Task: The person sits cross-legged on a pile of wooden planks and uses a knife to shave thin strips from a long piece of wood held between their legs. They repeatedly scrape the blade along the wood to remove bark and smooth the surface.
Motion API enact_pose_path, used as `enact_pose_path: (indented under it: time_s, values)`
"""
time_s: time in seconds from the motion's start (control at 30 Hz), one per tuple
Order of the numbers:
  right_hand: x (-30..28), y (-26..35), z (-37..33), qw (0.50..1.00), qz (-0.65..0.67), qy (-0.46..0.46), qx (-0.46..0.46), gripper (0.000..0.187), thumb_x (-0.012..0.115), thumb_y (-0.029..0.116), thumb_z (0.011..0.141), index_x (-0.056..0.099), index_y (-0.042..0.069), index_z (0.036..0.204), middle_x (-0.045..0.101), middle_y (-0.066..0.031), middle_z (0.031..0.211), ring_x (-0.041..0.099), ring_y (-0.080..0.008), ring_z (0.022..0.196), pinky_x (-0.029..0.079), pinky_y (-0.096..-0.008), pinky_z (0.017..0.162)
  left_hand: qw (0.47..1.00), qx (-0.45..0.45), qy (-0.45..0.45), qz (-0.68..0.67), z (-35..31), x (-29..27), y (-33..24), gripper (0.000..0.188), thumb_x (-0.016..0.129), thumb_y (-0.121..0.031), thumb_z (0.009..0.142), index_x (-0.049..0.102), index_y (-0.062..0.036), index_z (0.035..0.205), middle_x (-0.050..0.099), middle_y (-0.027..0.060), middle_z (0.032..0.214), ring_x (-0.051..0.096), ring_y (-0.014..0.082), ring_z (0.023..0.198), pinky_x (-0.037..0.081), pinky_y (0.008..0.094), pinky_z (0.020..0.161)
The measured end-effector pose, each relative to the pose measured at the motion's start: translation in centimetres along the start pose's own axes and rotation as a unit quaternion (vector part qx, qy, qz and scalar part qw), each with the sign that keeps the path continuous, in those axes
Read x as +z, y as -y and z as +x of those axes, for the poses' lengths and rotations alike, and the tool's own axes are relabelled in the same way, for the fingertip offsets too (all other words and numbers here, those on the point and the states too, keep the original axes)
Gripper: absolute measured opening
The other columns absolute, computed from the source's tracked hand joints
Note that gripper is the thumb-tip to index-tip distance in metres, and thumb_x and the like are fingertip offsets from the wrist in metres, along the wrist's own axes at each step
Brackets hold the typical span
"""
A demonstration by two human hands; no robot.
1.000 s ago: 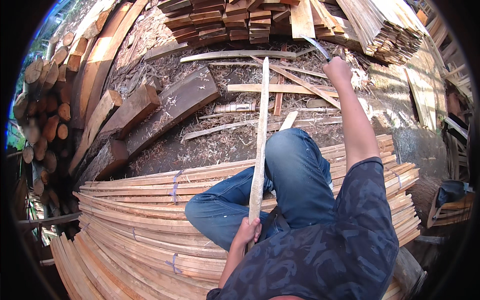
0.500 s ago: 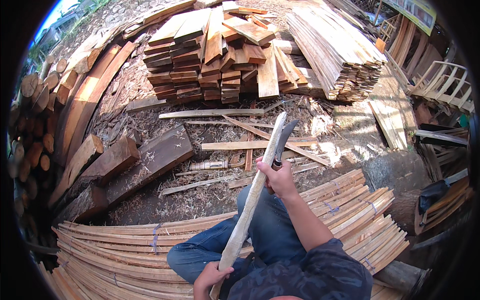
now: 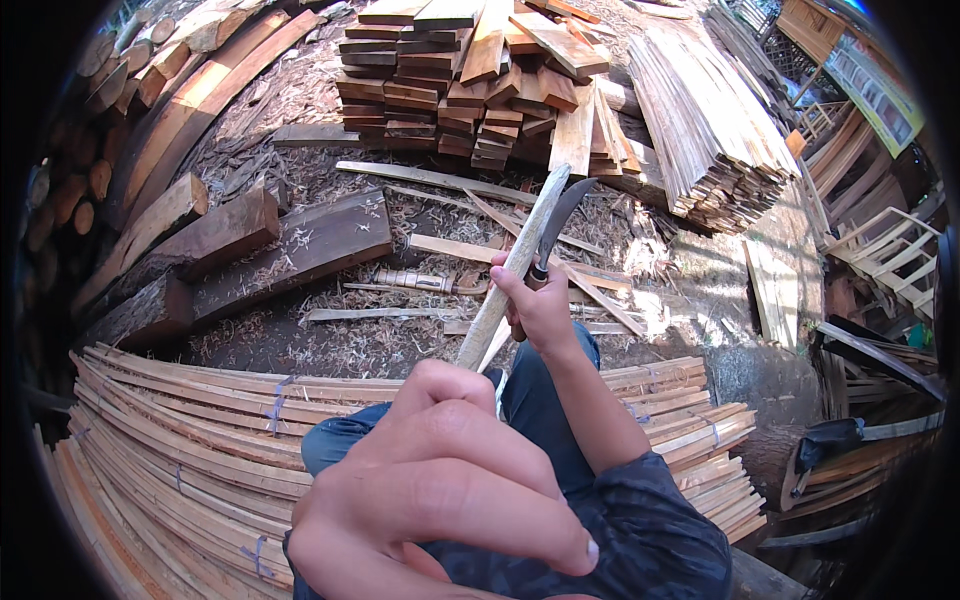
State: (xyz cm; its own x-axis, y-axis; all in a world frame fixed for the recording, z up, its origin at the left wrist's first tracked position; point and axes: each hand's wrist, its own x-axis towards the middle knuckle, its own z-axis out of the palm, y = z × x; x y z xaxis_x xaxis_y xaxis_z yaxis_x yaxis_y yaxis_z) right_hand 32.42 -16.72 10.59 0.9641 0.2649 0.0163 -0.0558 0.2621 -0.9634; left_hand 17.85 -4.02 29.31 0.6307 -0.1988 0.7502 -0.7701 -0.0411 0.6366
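Observation:
My right hand (image 3: 540, 300) is closed round the dark handle of a knife with a curved, dark blade (image 3: 563, 220). Its thumb and fingers also press against a pale, rough-hewn wooden stick (image 3: 515, 265), which slants up beside the blade. Very close to the camera, my left hand (image 3: 430, 490) looms large in front of my lap. Its fingers are bent loosely, one pointing to the lower right, and no object shows in them. Behind this hand the lower end of the stick is hidden. My jeans-clad legs (image 3: 345, 430) are folded below.
Bundled wooden strips (image 3: 190, 440) lie around me on both sides. Ahead, shavings and loose strips (image 3: 440, 180) cover the ground, with a banded wooden sheath-like piece (image 3: 415, 282). Heavy beams (image 3: 290, 255) lie left; stacked planks (image 3: 420, 95) and thin boards (image 3: 700, 120) stand behind.
My left hand has left the stick's lower end and come up close to the camera. The view has tilted and shifted; my right hand still holds the knife and stick.

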Motion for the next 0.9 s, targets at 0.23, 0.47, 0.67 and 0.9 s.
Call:
enact_pose_path:
  time_s: [0.23, 0.47, 0.67, 0.9]
  values:
    - [-2.5, -1.9, -0.6, 0.998, -0.019, -0.027, 0.060, 0.017, 0.072, 0.014, 0.084, 0.065, 0.003, 0.095, 0.061, 0.0005, 0.068, 0.047, -0.0028, 0.043, 0.035, -0.0190, 0.039, 0.999, 0.016, 0.047, 0.004, 2.4, 1.5, 1.7, 0.008, 0.075, -0.023, 0.074, 0.073, -0.0162, 0.077, 0.063, 0.0006, 0.082, 0.060, 0.0160, 0.081, 0.039, 0.0389, 0.078]
    - [-4.9, 0.0, -1.3, 0.994, -0.007, -0.053, 0.099, 0.017, 0.073, 0.012, 0.083, 0.066, 0.003, 0.094, 0.060, 0.0009, 0.065, 0.047, -0.0029, 0.043, 0.034, -0.0190, 0.038, 0.997, 0.015, 0.077, 0.019, 4.5, 4.4, 3.6, 0.007, 0.072, -0.021, 0.073, 0.072, -0.0138, 0.075, 0.063, 0.0015, 0.082, 0.060, 0.0175, 0.084, 0.039, 0.0412, 0.080]
    - [-6.6, -0.4, -1.6, 0.994, -0.042, -0.076, 0.062, 0.023, 0.073, 0.011, 0.083, 0.062, 0.000, 0.100, 0.059, -0.0021, 0.069, 0.045, -0.0046, 0.042, 0.037, -0.0194, 0.039, 0.995, 0.011, 0.089, 0.036, 5.2, 7.2, 5.1, 0.008, 0.070, -0.019, 0.072, 0.071, -0.0118, 0.074, 0.064, 0.0023, 0.082, 0.060, 0.0187, 0.087, 0.039, 0.0431, 0.081]
    - [-6.1, -0.9, -2.1, 0.997, -0.009, -0.044, 0.065, 0.023, 0.071, 0.010, 0.084, 0.062, -0.001, 0.102, 0.058, -0.0007, 0.065, 0.047, -0.0041, 0.044, 0.038, -0.0197, 0.040, 0.984, 0.014, 0.146, 0.096, 8.1, 13.5, 4.8, 0.009, 0.067, -0.017, 0.071, 0.071, -0.0095, 0.072, 0.065, 0.0032, 0.081, 0.060, 0.0203, 0.091, 0.039, 0.0454, 0.083]
